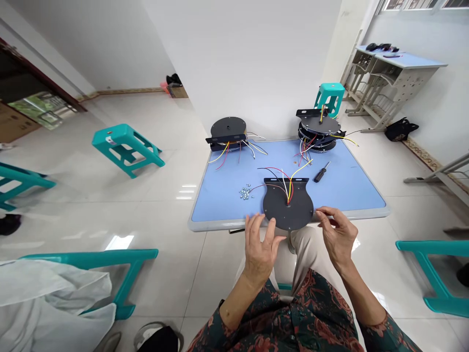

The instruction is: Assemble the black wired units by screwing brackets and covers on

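A black round metal plate (288, 205) with red, yellow, white and black wires coming from its centre lies at the near edge of the blue table (227, 195). My left hand (261, 247) is open, fingers spread, its fingertips touching the plate's left rim. My right hand (337, 233) is beside the plate's right rim, fingers curled, thumb and forefinger pinched near the edge; what they hold, if anything, is too small to see. A small heap of silver screws (246, 192) lies left of the plate. A black-handled screwdriver (321, 172) lies to the upper right.
One wired black disc unit (227, 132) stands at the table's far left, a stack of such units (319, 130) at the far right. Teal stools (126, 148) stand on the tiled floor around. A desk (397, 68) stands by the right wall. White cloth (51, 303) lies lower left.
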Tool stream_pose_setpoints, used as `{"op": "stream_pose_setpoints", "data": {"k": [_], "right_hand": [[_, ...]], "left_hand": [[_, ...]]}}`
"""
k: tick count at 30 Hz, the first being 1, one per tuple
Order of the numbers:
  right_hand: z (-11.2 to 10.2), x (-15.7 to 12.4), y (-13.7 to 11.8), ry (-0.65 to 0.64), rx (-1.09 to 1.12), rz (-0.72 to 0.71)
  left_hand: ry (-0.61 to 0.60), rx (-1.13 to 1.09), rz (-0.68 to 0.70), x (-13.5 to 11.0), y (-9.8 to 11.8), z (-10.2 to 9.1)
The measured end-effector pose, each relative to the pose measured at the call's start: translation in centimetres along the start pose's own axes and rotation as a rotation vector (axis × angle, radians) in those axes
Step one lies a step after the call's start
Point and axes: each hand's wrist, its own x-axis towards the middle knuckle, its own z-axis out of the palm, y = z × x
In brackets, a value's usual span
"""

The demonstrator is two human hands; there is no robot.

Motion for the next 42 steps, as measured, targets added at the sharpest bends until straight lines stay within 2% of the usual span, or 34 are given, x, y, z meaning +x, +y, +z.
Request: {"op": "stream_pose_setpoints", "data": {"k": [4,7,10,13,17,23,31,37,42], "right_hand": [[0.6,0.3,0.6,-0.024,0.113,0.167],[0.8,0.3,0.6,-0.019,0.149,0.181],[0.9,0.5,0.6,-0.009,0.099,0.145],[1.1,0.8,0.6,-0.018,0.093,0.123],[1.5,1.1,0.7,-0.033,0.172,0.17],[1.7,1.4,0.7,-0.017,0.158,0.201],[1.6,2.4,1.2,-0.037,0.04,0.117],[2.1,4.3,1.1,-0.067,0.037,0.054],[2.8,4.2,1.7,-0.105,-0.007,0.02]], "left_hand": [[-0.059,-0.105,0.117,0.5,-0.7,1.2],[-0.026,-0.185,0.234,0.7,-1.7,2.2],[-0.02,-0.223,0.292,0.7,-2.4,2.9],[-0.04,-0.231,0.305,0.7,-2.9,3.1],[-0.055,-0.234,0.34,1.1,-3.2,3.1],[-0.067,-0.217,0.38,1.2,-3.7,3.6],[-0.092,-0.22,0.361,0.8,-4.0,4.4],[-0.125,-0.228,0.363,1.3,-4.4,3.9],[-0.115,-0.229,0.376,2.0,-4.4,3.6]]}}
